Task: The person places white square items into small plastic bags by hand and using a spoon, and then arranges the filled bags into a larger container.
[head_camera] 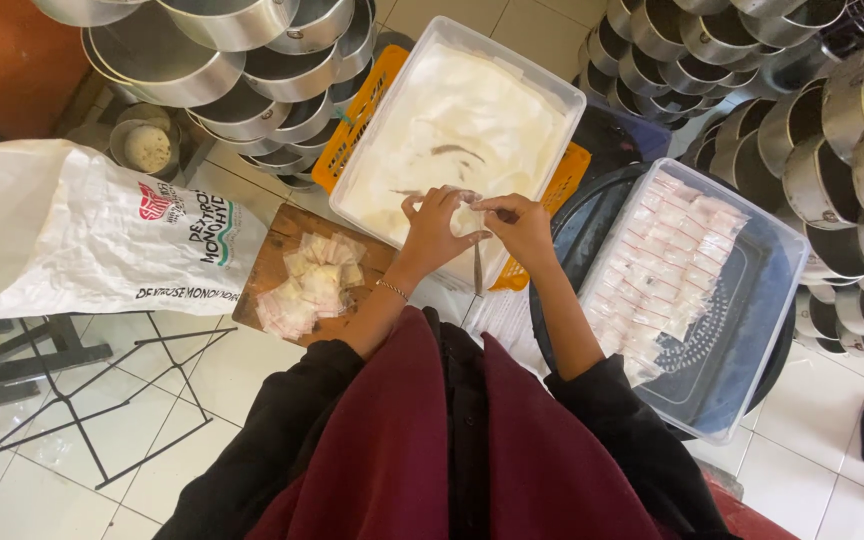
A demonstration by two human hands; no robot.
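Both hands meet over the near edge of the white powder tub [372,150]. The left hand [432,228] and right hand [520,225] each pinch, in a narrow grip, a small clear bag [468,218] held between them. Filled bags [314,285] lie at eight o'clock on a wooden board [272,250].
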